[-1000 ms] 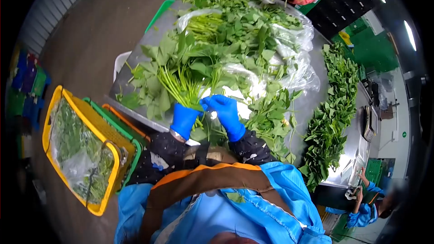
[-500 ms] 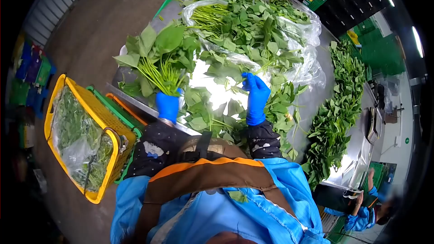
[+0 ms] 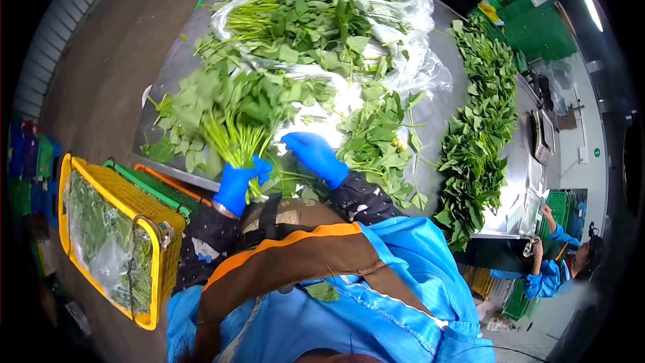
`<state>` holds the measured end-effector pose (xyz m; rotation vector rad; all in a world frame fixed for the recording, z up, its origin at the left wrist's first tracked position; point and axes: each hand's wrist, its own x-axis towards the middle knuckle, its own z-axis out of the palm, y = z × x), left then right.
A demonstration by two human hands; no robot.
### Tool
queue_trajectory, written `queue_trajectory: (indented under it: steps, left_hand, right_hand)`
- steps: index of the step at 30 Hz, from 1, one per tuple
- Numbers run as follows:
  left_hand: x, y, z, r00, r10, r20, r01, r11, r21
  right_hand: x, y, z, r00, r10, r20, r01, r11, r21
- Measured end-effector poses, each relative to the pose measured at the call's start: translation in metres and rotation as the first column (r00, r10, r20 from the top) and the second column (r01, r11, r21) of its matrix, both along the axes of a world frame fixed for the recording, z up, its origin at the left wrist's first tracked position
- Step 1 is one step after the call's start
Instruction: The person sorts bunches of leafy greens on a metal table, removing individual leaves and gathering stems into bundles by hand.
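The bunch of long, smooth, pale-green stems with broad leaves [image 3: 232, 136] stands tilted over the near left edge of the grey metal table [image 3: 176, 70], its stems clenched in my blue-gloved left hand [image 3: 236, 185]. My blue-gloved right hand [image 3: 314, 156] is apart from it, fingers extended; its palm is hidden, so I can't tell whether it holds anything. Beyond lie loose leafy greens [image 3: 306, 44] and crinkled, clear plastic [image 3: 426, 74]. The bunch's upper leaves blur into that foliage.
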<state>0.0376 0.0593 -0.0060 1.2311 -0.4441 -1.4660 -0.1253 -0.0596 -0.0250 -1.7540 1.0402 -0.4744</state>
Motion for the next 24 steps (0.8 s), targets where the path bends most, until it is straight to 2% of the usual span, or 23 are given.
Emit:
queue_trajectory:
  steps: [1, 2, 3, 4, 5, 6, 9, 10, 12, 13, 14, 16, 18, 19, 20, 22, 23, 24]
  left_hand:
    - [-0.003, 0.008, -0.006, 1.0, 0.023, 0.006, -0.023, 0.999, 0.023]
    - [-0.009, 0.016, -0.013, 0.994, 0.081, -0.079, -0.077, 0.996, 0.049]
    - [-0.012, 0.021, -0.011, 0.982, 0.084, -0.171, -0.068, 0.993, 0.101]
    - [-0.011, 0.023, -0.018, 0.985, 0.062, -0.158, -0.033, 0.984, 0.177]
    - [-0.013, 0.02, -0.001, 0.983, 0.061, -0.17, -0.012, 0.961, 0.277]
    - [-0.005, 0.026, -0.029, 0.969, 0.077, -0.237, -0.02, 0.972, 0.234]
    - [-0.007, 0.02, -0.011, 0.983, 0.016, -0.184, 0.008, 0.992, 0.128]
    - [-0.005, 0.021, -0.014, 0.986, -0.013, -0.168, 0.031, 0.994, 0.103]
    - [-0.006, 0.018, -0.011, 0.986, -0.008, -0.166, 0.034, 0.987, 0.155]
    - [-0.005, 0.018, -0.013, 0.984, 0.001, -0.18, 0.03, 0.985, 0.168]
    - [-0.004, 0.019, -0.016, 0.981, 0.01, -0.195, 0.026, 0.983, 0.182]
    - [-0.003, 0.019, -0.019, 0.963, 0.089, -0.253, -0.03, 0.973, 0.229]
    - [-0.001, 0.02, -0.019, 0.958, 0.077, -0.275, -0.016, 0.976, 0.217]
    - [-0.001, 0.021, -0.014, 0.944, 0.077, -0.32, -0.005, 0.976, 0.219]
    - [-0.001, 0.022, -0.011, 0.941, 0.072, -0.331, 0.001, 0.976, 0.217]
    - [-0.002, 0.023, -0.008, 0.934, 0.061, -0.353, 0.015, 0.977, 0.211]
    - [-0.003, 0.022, -0.006, 0.934, 0.08, -0.348, 0.005, 0.972, 0.236]
    - [0.001, 0.023, -0.012, 0.931, 0.07, -0.358, 0.013, 0.974, 0.225]
  right_hand:
    - [-0.022, -0.005, 0.001, 0.991, -0.042, -0.124, 0.029, 0.994, -0.107]
    - [-0.042, -0.018, 0.003, 0.966, -0.109, -0.234, 0.051, 0.97, -0.24]
    - [-0.063, -0.03, -0.008, 0.952, -0.089, -0.292, -0.044, 0.906, -0.421]
    - [-0.086, -0.041, -0.017, 0.928, -0.095, -0.362, -0.142, 0.805, -0.576]
    - [-0.103, -0.052, -0.01, 0.913, -0.076, -0.402, -0.246, 0.683, -0.688]
    - [-0.118, -0.06, -0.005, 0.89, -0.063, -0.451, -0.348, 0.545, -0.763]
    - [-0.155, -0.078, -0.022, 0.683, -0.06, -0.727, -0.557, 0.602, -0.573]
    - [-0.158, -0.087, -0.025, 0.647, -0.05, -0.761, -0.614, 0.557, -0.559]
    - [-0.165, -0.102, -0.026, 0.558, -0.034, -0.829, -0.725, 0.465, -0.508]
    - [-0.156, -0.101, 0.007, 0.699, -0.027, -0.715, -0.637, 0.431, -0.639]
    - [-0.146, -0.102, 0.046, 0.768, -0.031, -0.64, -0.584, 0.378, -0.719]
    - [-0.13, -0.095, 0.11, 0.927, -0.041, -0.374, -0.331, 0.383, -0.862]
    - [-0.126, -0.089, 0.138, 0.969, -0.026, -0.245, -0.225, 0.308, -0.924]
    - [-0.126, -0.088, 0.136, 0.975, -0.009, -0.224, -0.214, 0.265, -0.94]
    - [-0.128, -0.087, 0.134, 0.945, 0.025, -0.325, -0.318, 0.295, -0.901]
    - [-0.138, -0.092, 0.113, 0.868, 0.011, -0.497, -0.486, 0.224, -0.845]
    - [-0.147, -0.098, 0.095, 0.84, -0.017, -0.542, -0.515, 0.288, -0.807]
    - [-0.155, -0.099, 0.084, 0.834, -0.116, -0.54, -0.478, 0.339, -0.81]
